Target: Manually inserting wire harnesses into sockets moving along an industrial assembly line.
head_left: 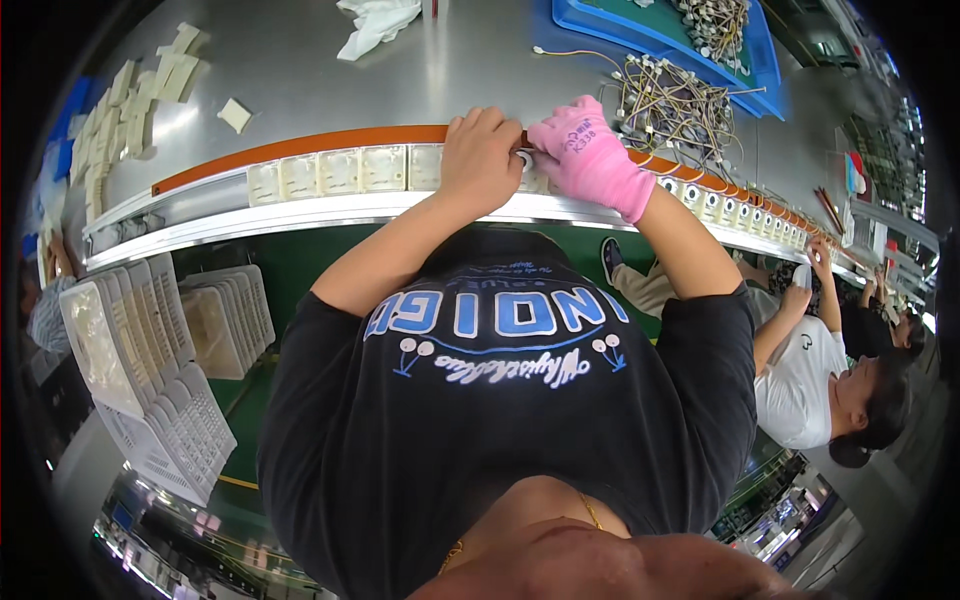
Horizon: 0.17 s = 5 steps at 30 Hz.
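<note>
My bare left hand [482, 155] rests over a row of cream square plastic housings [382, 169], its fingers bent across the orange strip [330, 138] behind them. Beside it, my right hand [590, 155] wears a pink glove and has its fingers drawn together at the same spot. A small round pale part [525, 160] shows between the two hands. What either hand grips is hidden by its own fingers. The housings sit in a long metal rail [330, 211]; those to the right of the glove carry dark round centres.
Behind my right hand lies a tangle of wired connectors [675, 110], with a blue tray [660, 45] of more beyond. Loose cream housings [130, 110] lie at the left, and a white cloth [378, 22] at the back. White baskets [165, 420] stand lower left. A co-worker [810, 380] works at the right.
</note>
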Motion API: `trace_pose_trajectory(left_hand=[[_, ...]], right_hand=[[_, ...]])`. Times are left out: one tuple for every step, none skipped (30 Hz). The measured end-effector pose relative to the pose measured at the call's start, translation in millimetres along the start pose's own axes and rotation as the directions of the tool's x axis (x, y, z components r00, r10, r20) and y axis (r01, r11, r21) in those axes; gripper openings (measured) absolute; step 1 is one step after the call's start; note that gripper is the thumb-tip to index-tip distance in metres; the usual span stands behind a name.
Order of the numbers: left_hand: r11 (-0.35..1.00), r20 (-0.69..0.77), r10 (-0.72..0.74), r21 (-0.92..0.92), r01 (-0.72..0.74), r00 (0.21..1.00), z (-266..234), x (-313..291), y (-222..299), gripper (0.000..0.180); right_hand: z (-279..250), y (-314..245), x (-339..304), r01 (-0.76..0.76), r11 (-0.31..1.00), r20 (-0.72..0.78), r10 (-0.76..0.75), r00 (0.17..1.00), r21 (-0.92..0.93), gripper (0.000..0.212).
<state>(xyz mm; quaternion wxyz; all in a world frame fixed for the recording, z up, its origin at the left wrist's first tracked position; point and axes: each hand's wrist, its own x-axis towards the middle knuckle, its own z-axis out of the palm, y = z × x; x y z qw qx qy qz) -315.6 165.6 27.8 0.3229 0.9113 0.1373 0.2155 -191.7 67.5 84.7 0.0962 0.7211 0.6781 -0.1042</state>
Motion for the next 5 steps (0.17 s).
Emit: trace_pose_trajectory(left_hand=[[1.0, -0.012, 0.03, -0.009, -0.03, 0.999, 1.1, -1.2, -1.1, 0.011], [1.0, -0.018, 0.025, -0.012, -0.025, 1.0, 0.2, -0.9, -2.3, 0.011], [0.999, -0.007, 0.044, -0.012, -0.045, 0.999, -1.8, -0.2, -3.2, 0.013], [0.998, 0.003, 0.065, -0.013, -0.065, 0.998, -2.8, -0.1, -4.1, 0.015], [0.998, 0.01, 0.059, -0.02, -0.059, 0.998, -2.6, -1.5, -3.8, 0.015]], right_hand=[[0.4, 0.6, -0.5, -0.011, 1.0, 0.0, 0.011, 1.0, 0.006, 0.014], [-1.0, 0.2, 0.4, -0.006, 1.0, 0.005, 0.006, 1.0, 0.002, 0.014], [-3.5, -0.5, 0.8, -0.034, 0.999, 0.035, 0.034, 0.999, 0.002, 0.014], [-7.4, -1.2, 1.4, -0.064, 0.998, 0.064, 0.063, 0.996, 0.002, 0.014], [-7.2, -1.6, 1.9, -0.063, 0.998, 0.068, 0.063, 0.996, 0.0, 0.014]])
